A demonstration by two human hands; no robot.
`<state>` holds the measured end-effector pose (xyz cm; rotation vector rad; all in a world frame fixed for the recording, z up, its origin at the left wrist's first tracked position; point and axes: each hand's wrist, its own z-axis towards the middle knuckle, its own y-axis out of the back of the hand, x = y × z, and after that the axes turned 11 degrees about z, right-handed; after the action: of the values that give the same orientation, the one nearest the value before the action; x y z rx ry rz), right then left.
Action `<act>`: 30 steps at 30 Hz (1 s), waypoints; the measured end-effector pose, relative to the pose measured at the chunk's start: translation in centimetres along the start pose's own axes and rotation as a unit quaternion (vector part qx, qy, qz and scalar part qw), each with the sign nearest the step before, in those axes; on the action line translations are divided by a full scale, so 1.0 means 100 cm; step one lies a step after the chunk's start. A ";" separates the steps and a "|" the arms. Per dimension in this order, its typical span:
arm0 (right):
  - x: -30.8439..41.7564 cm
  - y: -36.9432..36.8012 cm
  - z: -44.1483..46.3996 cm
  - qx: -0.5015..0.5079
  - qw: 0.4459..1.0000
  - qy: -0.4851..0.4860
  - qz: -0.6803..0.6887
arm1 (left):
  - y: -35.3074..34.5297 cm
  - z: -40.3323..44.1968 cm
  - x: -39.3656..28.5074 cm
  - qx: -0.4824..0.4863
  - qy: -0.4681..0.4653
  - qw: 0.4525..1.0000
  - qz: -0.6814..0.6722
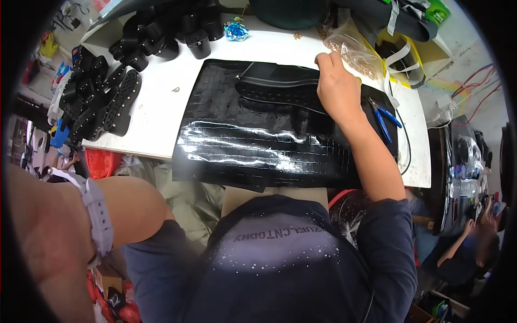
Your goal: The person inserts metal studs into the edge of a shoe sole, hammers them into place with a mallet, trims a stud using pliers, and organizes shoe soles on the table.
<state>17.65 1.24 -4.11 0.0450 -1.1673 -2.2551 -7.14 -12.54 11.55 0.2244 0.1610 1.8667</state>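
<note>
Right hand point(340, 83): hanging bent-wristed at far right, overlapping the black sole point(280, 96); cannot tell its grip.
Left hand point(46, 247): looming near left; cannot tell.

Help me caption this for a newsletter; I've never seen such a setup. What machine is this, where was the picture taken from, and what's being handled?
There's no machine: these are a person's bare hands. The single picture comes from a camera worn on their head, looking forward and down.

The right hand is over a shiny black sheet, beside a black sole-shaped piece; whether it holds anything is unclear. The left hand is blurred, close to the camera, its grip impossible to judge.

Blue-handled pliers lie on the sheet. Around it on the white table are piled black pieces and a clear bag of small copper-coloured bits.
</note>
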 end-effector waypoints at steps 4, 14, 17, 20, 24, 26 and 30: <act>-0.005 0.010 -0.004 0.012 0.997 -0.007 0.081 | -0.001 -0.012 0.006 -0.012 -0.010 1.000 -0.003; -0.019 0.028 0.005 0.065 0.933 -0.148 0.322 | -0.003 -0.024 0.016 -0.055 -0.008 0.998 -0.019; -0.008 0.021 0.014 0.046 0.942 -0.073 0.324 | -0.004 -0.024 0.028 -0.089 0.023 0.996 -0.008; 0.014 0.010 0.026 0.064 0.940 -0.004 0.334 | -0.004 -0.033 0.051 -0.129 0.111 0.985 0.019; 0.031 -0.025 0.033 0.111 0.924 0.047 0.362 | -0.020 -0.082 0.106 0.062 0.309 0.948 -0.036; 0.035 -0.040 0.034 0.118 0.924 0.056 0.360 | -0.034 -0.124 0.121 0.197 0.393 0.898 -0.021; 0.037 -0.052 0.033 0.101 0.932 0.080 0.339 | -0.061 -0.183 0.130 0.286 0.477 0.828 -0.072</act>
<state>11.12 4.03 -5.15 -0.0811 -1.1064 -1.4957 -9.62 1.73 -6.67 -0.3404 1.3965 1.5762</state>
